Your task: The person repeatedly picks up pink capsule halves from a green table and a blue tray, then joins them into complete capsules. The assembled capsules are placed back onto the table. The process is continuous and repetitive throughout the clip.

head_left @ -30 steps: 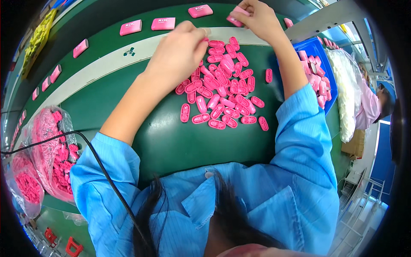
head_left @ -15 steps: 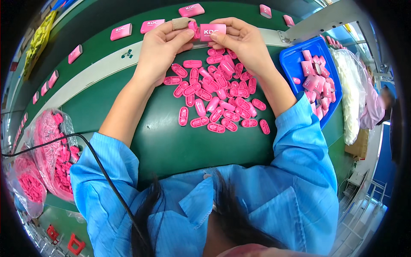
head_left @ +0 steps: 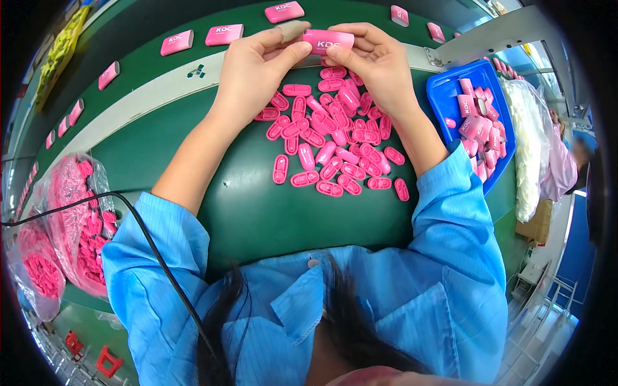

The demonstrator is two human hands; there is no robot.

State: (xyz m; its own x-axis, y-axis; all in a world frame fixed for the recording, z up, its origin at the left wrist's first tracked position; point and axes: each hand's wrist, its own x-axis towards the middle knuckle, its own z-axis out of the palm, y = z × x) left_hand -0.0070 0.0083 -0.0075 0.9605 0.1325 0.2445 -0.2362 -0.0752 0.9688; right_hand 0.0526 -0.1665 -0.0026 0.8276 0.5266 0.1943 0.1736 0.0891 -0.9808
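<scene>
My right hand (head_left: 381,67) grips a pink flat-sided plastic case (head_left: 329,41) with rounded edges and white lettering, thumb across its front. At the case's left end my left hand (head_left: 257,67) is closed, thumb and forefinger pinching there. The pink end cap it carries is now hidden between those fingers and the case. A beige finger cover (head_left: 293,30) wraps one left finger. Below both hands lies a loose spread of pink oval end caps (head_left: 306,154) on the green work surface (head_left: 248,206), some with the hollow side up, some with the smooth side up.
At right stands a blue tray (head_left: 430,96) with several pink cases. Clear bags (head_left: 61,212) of pink parts sit at left, with a black cable (head_left: 151,238) crossing nearby. Beyond a pale rail (head_left: 145,100), more pink cases (head_left: 224,35) stand along a green belt.
The left hand has moved right, bringing the end cap from just beside the case to its left end. The cases beyond the rail have shifted slightly left.
</scene>
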